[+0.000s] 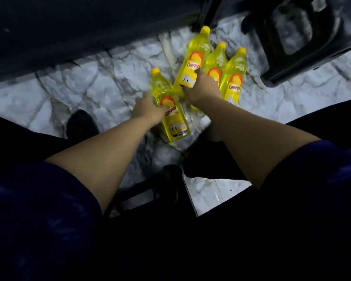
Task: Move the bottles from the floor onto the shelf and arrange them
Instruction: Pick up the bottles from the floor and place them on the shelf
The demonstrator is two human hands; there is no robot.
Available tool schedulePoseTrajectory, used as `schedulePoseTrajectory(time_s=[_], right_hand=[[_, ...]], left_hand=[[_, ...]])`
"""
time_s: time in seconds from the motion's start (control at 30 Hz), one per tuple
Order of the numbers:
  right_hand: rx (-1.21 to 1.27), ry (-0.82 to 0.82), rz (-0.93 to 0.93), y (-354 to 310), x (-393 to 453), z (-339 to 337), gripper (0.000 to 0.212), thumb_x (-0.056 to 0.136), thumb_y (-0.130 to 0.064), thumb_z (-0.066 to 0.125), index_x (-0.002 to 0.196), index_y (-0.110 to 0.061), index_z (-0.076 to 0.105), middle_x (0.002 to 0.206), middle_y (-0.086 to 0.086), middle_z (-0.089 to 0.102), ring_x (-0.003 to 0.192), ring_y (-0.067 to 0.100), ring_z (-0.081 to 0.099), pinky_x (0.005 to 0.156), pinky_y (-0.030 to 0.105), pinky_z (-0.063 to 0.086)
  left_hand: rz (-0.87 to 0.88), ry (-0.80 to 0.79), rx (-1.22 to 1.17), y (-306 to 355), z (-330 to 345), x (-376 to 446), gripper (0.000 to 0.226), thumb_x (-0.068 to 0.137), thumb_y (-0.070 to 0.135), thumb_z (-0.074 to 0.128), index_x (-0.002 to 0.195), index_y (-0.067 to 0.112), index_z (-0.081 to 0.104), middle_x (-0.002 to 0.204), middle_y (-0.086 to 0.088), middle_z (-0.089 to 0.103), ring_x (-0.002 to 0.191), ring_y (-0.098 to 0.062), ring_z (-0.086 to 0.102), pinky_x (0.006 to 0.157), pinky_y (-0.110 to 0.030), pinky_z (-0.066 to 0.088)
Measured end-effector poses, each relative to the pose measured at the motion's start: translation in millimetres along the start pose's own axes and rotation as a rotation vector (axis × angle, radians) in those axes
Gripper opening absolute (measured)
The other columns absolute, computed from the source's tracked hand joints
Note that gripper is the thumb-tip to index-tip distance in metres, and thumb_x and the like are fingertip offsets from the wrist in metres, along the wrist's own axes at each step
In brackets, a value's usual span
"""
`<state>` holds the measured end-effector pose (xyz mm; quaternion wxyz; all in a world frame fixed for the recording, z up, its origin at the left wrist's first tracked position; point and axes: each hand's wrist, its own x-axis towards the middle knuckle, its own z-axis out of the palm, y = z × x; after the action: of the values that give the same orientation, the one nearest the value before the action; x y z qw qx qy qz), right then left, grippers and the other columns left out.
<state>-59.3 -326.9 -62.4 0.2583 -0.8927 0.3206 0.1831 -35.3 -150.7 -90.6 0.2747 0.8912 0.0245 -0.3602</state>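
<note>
Bottles stood on the marble floor (101,86): left hand (148,108) wrapped the near bottle (170,110), right hand (201,88) gripped the tallest bottle (192,61); both long axes pointed caps-away, two more bottles (234,78) just beyond.

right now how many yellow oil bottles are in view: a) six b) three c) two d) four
d, four: the left hand grips one bottle, the right hand grips a second bottle, and two more bottles stand beside it on the marble floor.
</note>
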Motion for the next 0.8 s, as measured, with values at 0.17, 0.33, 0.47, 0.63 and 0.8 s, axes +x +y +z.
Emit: schedulePoseTrajectory(time_s=[0.17, 0.33, 0.47, 0.63, 0.8], right_hand=[[-0.069, 0.085, 0.054, -0.3, 65.5, 6.5, 0.083, 0.094, -0.045, 0.065, 0.16, -0.016, 0.025, 0.149, 0.013, 0.048, 0.128, 0.036, 0.057, 0.084, 0.039, 0.045], [-0.078, 0.015, 0.099, -8.8, 113.0, 14.7, 0.098, 0.095, -0.052, 0.062, 0.167, -0.026, 0.001, 0.167, 0.019, 0.022, 0.137, 0.037, 0.052, 0.101, 0.042, 0.047], [-0.143, 0.03, 0.119, -11.7, 135.1, 22.0, 0.11, 0.091, -0.061, 0.066, 0.166, -0.027, -0.007, 0.165, 0.025, 0.019, 0.132, 0.038, 0.055, 0.094, 0.042, 0.05], [-0.169, 0.06, 0.091, -13.4, 146.2, 28.8, 0.12, 0.085, -0.063, 0.07, 0.165, -0.029, -0.012, 0.164, 0.028, 0.018, 0.124, 0.039, 0.059, 0.085, 0.04, 0.051], [-0.232, 0.025, -0.041, -19.5, 135.9, 46.4, 0.121, 0.081, -0.07, 0.07, 0.165, -0.034, -0.009, 0.161, 0.024, 0.025, 0.121, 0.042, 0.061, 0.082, 0.04, 0.051]], left_hand=[[-0.105, -0.026, -0.013, 2.8, 28.8, 32.6, 0.114, 0.085, 0.057, 0.074, 0.163, 0.021, -0.001, 0.167, -0.018, 0.01, 0.144, -0.042, 0.038, 0.108, -0.045, 0.04], [-0.17, -0.062, -0.053, 24.9, 60.5, 46.8, 0.139, 0.08, 0.054, 0.081, 0.16, 0.011, -0.023, 0.17, -0.02, 0.001, 0.149, -0.039, 0.032, 0.115, -0.045, 0.035], [-0.216, 0.002, -0.01, 33.4, 72.6, 55.1, 0.141, 0.08, 0.05, 0.083, 0.159, 0.008, -0.026, 0.17, -0.015, 0.006, 0.146, -0.041, 0.036, 0.109, -0.051, 0.039], [-0.165, 0.079, 0.034, 14.3, 55.9, 68.8, 0.142, 0.076, 0.064, 0.078, 0.16, 0.008, -0.021, 0.165, -0.015, 0.018, 0.143, -0.041, 0.038, 0.104, -0.053, 0.043], [-0.17, 0.228, 0.148, -9.4, 26.8, 84.6, 0.138, 0.072, 0.068, 0.075, 0.163, 0.014, -0.012, 0.156, -0.016, 0.029, 0.138, -0.04, 0.042, 0.103, -0.055, 0.043]])
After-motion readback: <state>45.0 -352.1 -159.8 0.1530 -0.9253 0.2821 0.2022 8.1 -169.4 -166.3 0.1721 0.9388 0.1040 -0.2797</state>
